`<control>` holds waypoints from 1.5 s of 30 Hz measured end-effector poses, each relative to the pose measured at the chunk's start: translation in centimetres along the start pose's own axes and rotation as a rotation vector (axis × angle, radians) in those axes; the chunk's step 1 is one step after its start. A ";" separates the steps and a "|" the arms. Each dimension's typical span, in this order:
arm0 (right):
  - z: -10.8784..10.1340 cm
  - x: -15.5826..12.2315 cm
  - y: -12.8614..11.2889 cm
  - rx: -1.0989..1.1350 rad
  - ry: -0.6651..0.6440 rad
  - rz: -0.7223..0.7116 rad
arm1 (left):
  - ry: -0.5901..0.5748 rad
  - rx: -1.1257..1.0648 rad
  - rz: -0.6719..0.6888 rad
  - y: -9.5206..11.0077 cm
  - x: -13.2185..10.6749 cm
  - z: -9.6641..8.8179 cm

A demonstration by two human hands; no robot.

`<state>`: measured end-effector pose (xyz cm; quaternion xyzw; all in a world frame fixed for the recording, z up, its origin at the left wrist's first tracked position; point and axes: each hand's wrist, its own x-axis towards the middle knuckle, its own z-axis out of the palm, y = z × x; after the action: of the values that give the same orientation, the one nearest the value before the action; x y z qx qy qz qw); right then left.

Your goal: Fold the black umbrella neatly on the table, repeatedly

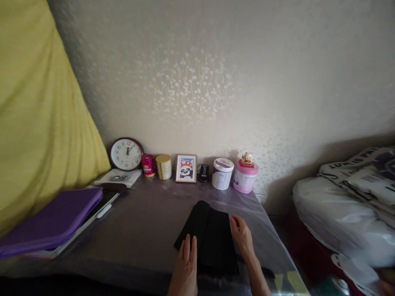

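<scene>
A folded black cloth (212, 234) lies on the grey table (142, 222) near its front edge. My left hand (186, 263) rests flat on the cloth's left part, fingers stretched out together, holding nothing. My right hand (242, 234) is at the cloth's right edge with its fingers curled on the fabric's border.
Along the wall stand a round clock (126, 153), a red tin (148, 165), a yellow tin (163, 166), a framed panda picture (186, 168), a small black device (203, 173), a white tub (222, 173) and a pink tub (245, 176). A purple pad (52, 220) lies left; bagged bedding (345, 205) sits right.
</scene>
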<state>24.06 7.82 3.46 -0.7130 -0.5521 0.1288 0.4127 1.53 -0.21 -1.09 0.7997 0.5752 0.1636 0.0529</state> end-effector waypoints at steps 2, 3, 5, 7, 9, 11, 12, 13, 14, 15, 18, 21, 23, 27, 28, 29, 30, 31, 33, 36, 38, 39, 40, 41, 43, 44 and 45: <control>-0.6 -1.9 0.1 0.055 -0.034 0.048 | -0.006 -0.013 -0.016 0.6 0.0 -0.7; -0.7 -2.7 0.0 0.078 -0.054 0.067 | -0.008 -0.015 -0.023 0.9 0.0 -1.0; -0.9 -4.1 -0.5 0.114 -0.087 0.082 | -0.002 -0.019 -0.036 1.3 0.0 -1.5; -0.9 -5.1 -0.8 0.130 -0.105 0.089 | 0.001 -0.029 -0.043 1.5 0.0 -1.7; -0.8 -5.9 -1.0 0.139 -0.114 0.094 | 0.002 -0.035 -0.050 1.5 0.0 -1.7; -0.7 -6.5 -1.1 0.137 -0.122 0.098 | 0.004 -0.036 -0.054 1.6 0.0 -1.8; -0.7 -6.9 -1.0 0.129 -0.128 0.101 | 0.004 -0.035 -0.055 1.6 0.0 -1.8; -0.6 -7.1 -0.9 0.119 -0.132 0.104 | 0.002 -0.033 -0.055 1.6 0.0 -1.8; -0.6 -7.4 -0.7 0.110 -0.135 0.111 | -0.006 -0.030 -0.053 1.6 0.0 -1.8; -0.5 -7.6 -0.5 0.108 -0.137 0.121 | -0.016 -0.026 -0.050 1.7 0.0 -1.9; -0.5 -7.8 -0.2 0.157 -0.126 0.147 | -0.026 -0.020 -0.047 1.7 0.0 -1.8; -0.7 -7.2 -0.9 0.302 -0.141 0.165 | 0.007 -0.024 -0.054 1.5 0.0 -1.2; -0.8 -6.6 -2.0 0.422 -0.184 0.184 | 0.041 -0.026 -0.050 1.4 -0.1 -0.8; -0.3 -5.4 -5.3 0.621 -0.260 0.211 | 0.063 -0.009 -0.049 1.3 0.0 -0.5; 0.0 -5.2 -6.2 0.667 -0.274 0.218 | 0.053 -0.001 -0.053 1.3 0.1 -0.5; 0.4 -5.0 -7.1 0.713 -0.289 0.226 | 0.042 0.009 -0.052 1.3 0.2 -0.5; 0.9 -4.8 -7.9 0.759 -0.306 0.234 | 0.036 0.022 -0.050 1.2 0.3 -0.5; 1.4 -4.7 -8.7 0.801 -0.325 0.240 | 0.036 0.035 -0.043 1.2 0.4 -0.4; 2.6 -4.6 -10.0 0.854 -0.366 0.248 | 0.048 0.061 -0.025 1.0 0.5 0.1; 4.5 -4.5 -11.1 0.850 -0.435 0.247 | 0.063 0.103 -0.042 0.5 0.5 1.2; 5.6 -4.4 -11.4 0.811 -0.493 0.233 | 0.076 0.113 -0.043 0.3 0.4 1.6; 6.2 -4.3 -11.5 0.789 -0.518 0.221 | 0.088 0.104 -0.032 0.2 0.4 1.7; 6.6 -4.3 -11.4 0.764 -0.537 0.204 | 0.105 0.088 -0.017 0.2 0.5 1.7; 7.1 -4.2 -11.4 0.735 -0.548 0.179 | 0.123 0.069 -0.005 0.1 0.5 1.6; 7.7 -4.1 -11.2 0.665 -0.555 0.116 | 0.150 0.036 0.015 -0.1 0.5 1.3; 8.0 -4.1 -11.2 0.628 -0.553 0.082 | 0.158 0.026 0.023 -0.3 0.4 1.2; 8.1 -4.1 -11.1 0.592 -0.553 0.054 | 0.165 0.018 0.033 -0.6 0.3 1.2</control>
<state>9.79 8.33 5.37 -0.5161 -0.5625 0.4799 0.4324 1.46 0.35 -2.35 0.7934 0.5658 0.2244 -0.0046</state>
